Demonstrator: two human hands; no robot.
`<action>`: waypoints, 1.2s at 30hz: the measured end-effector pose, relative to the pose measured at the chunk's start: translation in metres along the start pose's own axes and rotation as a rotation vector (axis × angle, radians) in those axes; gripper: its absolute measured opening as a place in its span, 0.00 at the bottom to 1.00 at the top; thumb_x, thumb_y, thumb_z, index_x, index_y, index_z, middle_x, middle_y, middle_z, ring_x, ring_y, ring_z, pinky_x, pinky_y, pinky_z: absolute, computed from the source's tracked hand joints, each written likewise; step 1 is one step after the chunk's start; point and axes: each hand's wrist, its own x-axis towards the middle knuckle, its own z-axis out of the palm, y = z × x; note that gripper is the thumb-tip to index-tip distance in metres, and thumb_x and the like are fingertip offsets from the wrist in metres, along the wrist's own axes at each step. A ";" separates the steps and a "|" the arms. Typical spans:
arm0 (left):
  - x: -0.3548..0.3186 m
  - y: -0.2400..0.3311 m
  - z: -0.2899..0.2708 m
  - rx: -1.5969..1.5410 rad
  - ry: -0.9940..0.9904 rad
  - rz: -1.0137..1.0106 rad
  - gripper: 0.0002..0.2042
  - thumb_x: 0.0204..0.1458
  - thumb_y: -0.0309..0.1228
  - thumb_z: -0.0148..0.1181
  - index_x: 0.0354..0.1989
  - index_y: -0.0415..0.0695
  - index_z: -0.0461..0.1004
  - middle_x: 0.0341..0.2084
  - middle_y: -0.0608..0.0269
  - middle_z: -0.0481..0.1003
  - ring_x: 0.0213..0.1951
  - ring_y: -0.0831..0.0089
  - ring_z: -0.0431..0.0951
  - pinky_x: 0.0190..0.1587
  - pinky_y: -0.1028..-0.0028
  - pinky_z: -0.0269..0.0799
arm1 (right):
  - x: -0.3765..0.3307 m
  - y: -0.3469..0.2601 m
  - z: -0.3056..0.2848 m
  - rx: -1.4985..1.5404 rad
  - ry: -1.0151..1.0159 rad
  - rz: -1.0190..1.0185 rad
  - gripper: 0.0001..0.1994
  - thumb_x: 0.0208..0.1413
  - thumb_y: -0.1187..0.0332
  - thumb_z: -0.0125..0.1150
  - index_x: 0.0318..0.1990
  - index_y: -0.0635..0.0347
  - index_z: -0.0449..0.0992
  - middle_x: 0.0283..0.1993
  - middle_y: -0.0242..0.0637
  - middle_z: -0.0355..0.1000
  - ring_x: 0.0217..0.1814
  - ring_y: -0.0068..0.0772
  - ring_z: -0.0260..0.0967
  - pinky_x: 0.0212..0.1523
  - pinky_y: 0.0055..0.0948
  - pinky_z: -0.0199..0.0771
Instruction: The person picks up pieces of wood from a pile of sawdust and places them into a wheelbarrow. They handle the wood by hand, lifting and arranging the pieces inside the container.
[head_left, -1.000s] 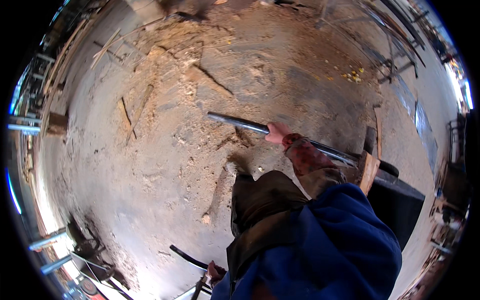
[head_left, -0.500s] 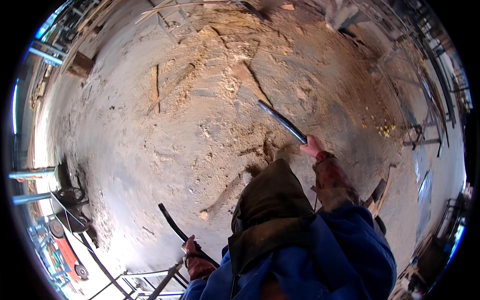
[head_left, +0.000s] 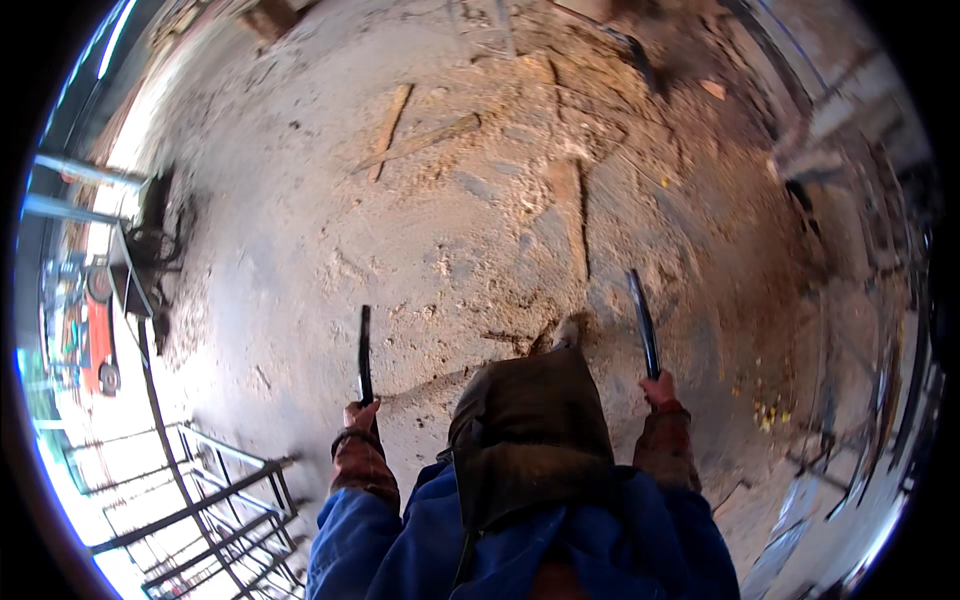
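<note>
L hand w/ grip closed round a short dark metal bar, pointing fwd over the dusty floor. R hand likewise clenched on a longer grey bar, angled fwd-left. Two wood strips lie crossed well ahead; metal rack lower left.

Two dull dark metal bars, rough dusty concrete floor, scattered wooden slats.
</note>
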 end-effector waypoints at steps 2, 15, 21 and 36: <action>-0.015 0.050 0.008 0.122 -0.018 -0.032 0.22 0.33 0.42 0.70 0.31 0.35 0.79 0.25 0.52 0.78 0.30 0.66 0.78 0.33 0.66 0.72 | 0.024 0.021 -0.017 0.028 -0.066 0.069 0.11 0.39 0.69 0.64 0.29 0.63 0.69 0.18 0.37 0.67 0.15 0.31 0.66 0.15 0.34 0.66; -0.086 0.041 0.070 -0.274 -0.425 -0.287 0.13 0.47 0.35 0.63 0.17 0.38 0.74 0.16 0.58 0.76 0.19 0.70 0.76 0.20 0.71 0.71 | 0.085 0.056 -0.037 0.035 -0.095 0.172 0.14 0.39 0.69 0.67 0.31 0.65 0.69 0.20 0.38 0.69 0.17 0.31 0.68 0.16 0.33 0.68; -0.099 0.133 0.073 -0.373 -0.399 -0.254 0.15 0.47 0.36 0.64 0.28 0.32 0.76 0.24 0.51 0.77 0.25 0.64 0.79 0.26 0.67 0.78 | 0.092 0.067 -0.031 -0.137 -0.029 0.159 0.14 0.38 0.65 0.70 0.25 0.64 0.71 0.19 0.35 0.70 0.18 0.28 0.67 0.18 0.35 0.65; 0.151 0.343 0.024 -0.411 -0.415 0.178 0.15 0.49 0.33 0.62 0.35 0.31 0.74 0.27 0.54 0.78 0.29 0.69 0.80 0.31 0.72 0.76 | 0.098 -0.028 0.045 0.062 -0.160 0.327 0.13 0.47 0.58 0.61 0.24 0.60 0.75 0.20 0.39 0.68 0.23 0.34 0.68 0.24 0.35 0.70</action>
